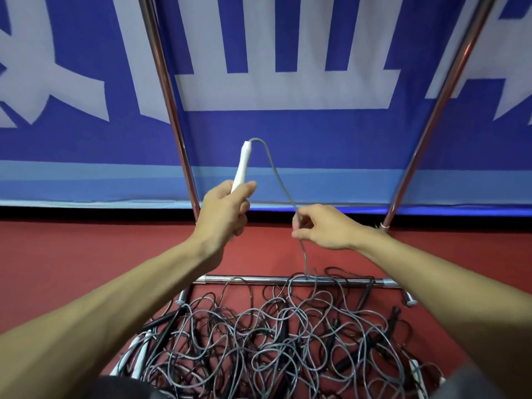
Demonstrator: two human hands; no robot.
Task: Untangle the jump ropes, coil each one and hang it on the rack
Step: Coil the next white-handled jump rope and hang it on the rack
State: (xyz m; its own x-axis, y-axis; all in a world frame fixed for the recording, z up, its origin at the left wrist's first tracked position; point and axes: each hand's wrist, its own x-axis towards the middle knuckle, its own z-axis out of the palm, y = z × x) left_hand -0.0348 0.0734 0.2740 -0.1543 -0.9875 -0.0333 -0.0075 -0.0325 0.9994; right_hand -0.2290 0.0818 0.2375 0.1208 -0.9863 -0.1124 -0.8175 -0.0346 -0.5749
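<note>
My left hand [223,214] grips the lower end of a white jump-rope handle [242,164], which points up and away. Its grey cord [275,175] arcs from the handle's tip down to my right hand [324,227], which pinches it between thumb and fingers. Below that hand the cord drops straight into a tangled pile of grey and black ropes [276,338] lying on the floor inside the rack's base. Black and white handles stick out of the pile at its left and right edges.
The chrome rack has a low crossbar [259,280] just beyond the pile and two slanted uprights, left [167,90] and right [440,93], rising past a blue banner [288,133] with white lettering. Red floor [86,254] lies around the rack.
</note>
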